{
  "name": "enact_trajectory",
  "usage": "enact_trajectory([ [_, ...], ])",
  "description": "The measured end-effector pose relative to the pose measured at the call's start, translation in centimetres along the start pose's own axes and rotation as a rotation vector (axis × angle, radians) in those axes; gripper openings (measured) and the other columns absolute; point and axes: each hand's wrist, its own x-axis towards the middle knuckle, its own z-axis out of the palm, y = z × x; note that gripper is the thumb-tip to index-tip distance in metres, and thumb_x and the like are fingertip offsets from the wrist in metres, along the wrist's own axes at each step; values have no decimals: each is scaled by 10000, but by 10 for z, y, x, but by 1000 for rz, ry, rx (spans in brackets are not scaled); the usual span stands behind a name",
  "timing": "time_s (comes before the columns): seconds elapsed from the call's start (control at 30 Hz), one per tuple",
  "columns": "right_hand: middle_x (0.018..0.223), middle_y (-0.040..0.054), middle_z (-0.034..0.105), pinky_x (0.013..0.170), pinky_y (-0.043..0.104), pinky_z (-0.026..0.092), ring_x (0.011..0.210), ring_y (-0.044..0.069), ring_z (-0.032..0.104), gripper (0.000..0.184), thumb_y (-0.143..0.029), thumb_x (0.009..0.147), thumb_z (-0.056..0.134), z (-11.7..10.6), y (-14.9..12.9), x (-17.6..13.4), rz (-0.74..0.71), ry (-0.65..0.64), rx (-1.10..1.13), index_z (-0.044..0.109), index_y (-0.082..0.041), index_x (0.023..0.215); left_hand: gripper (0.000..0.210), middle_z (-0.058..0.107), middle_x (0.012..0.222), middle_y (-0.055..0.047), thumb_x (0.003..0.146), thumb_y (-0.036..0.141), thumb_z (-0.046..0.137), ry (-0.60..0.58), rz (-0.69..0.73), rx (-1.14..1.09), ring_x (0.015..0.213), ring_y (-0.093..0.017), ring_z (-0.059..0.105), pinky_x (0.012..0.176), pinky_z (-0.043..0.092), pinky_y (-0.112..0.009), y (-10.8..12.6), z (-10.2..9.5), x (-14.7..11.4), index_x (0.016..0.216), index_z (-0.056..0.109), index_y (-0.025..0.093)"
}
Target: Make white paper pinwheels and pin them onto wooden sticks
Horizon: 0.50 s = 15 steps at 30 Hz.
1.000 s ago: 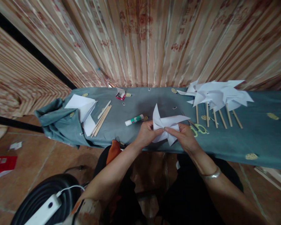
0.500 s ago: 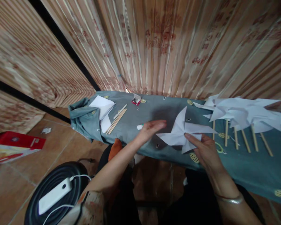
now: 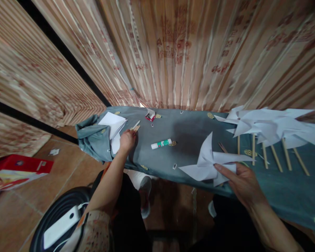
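My right hand [image 3: 240,176] pinches a white paper pinwheel [image 3: 206,159] near its centre, thumb on top, above the front edge of the cloth-covered table. At the table's left, my left hand [image 3: 127,140] is closed over thin wooden sticks [image 3: 137,128]. Their far ends poke out past its fingers, and the rest of them is hidden beneath the hand. White paper sheets [image 3: 112,123] lie just left of that hand. A green and white glue stick [image 3: 161,144] rests on the cloth between my two hands.
Finished pinwheels on wooden sticks [image 3: 275,124] lie overlapping at the right. A small open red box [image 3: 150,114] of dark pins stands at the back. Scissors [image 3: 222,147] lie partly behind the held pinwheel. A white power bank [image 3: 61,226] sits on a black round seat at lower left.
My left hand has moved left from beside the pinwheel onto the wooden sticks, uncovering the glue stick. My right hand, still holding the pinwheel, has shifted slightly right and nearer.
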Motion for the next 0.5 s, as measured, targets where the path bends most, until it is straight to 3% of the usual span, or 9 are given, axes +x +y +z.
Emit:
enact_trajectory([
  [0.17, 926, 74, 795, 773, 353, 619, 797, 250, 747, 415, -452, 552, 898, 0, 0, -1, 7, -15, -38, 782, -214, 872, 366, 665, 1142, -149, 925, 226, 393, -8, -24, 63, 958, -257, 644, 768, 448, -297, 1, -2, 0, 1122, 690, 143],
  [0.3, 849, 67, 796, 697, 320, 619, 731, 231, 738, 416, -478, 532, 900, -2, 1, -3, 3, -13, -59, 789, -221, 840, 371, 677, 1110, -162, 934, 260, 397, -22, -18, 86, 933, -270, 645, 744, 436, -302, 2, -5, -2, 1125, 687, 132],
  [0.5, 788, 65, 788, 639, 328, 607, 694, 235, 725, 373, -498, 565, 877, -6, 2, -4, -31, -46, -104, 787, -219, 796, 298, 710, 1003, -174, 870, 202, 468, -15, -18, 38, 898, -274, 658, 720, 445, -295, 4, -5, -2, 987, 726, 110],
])
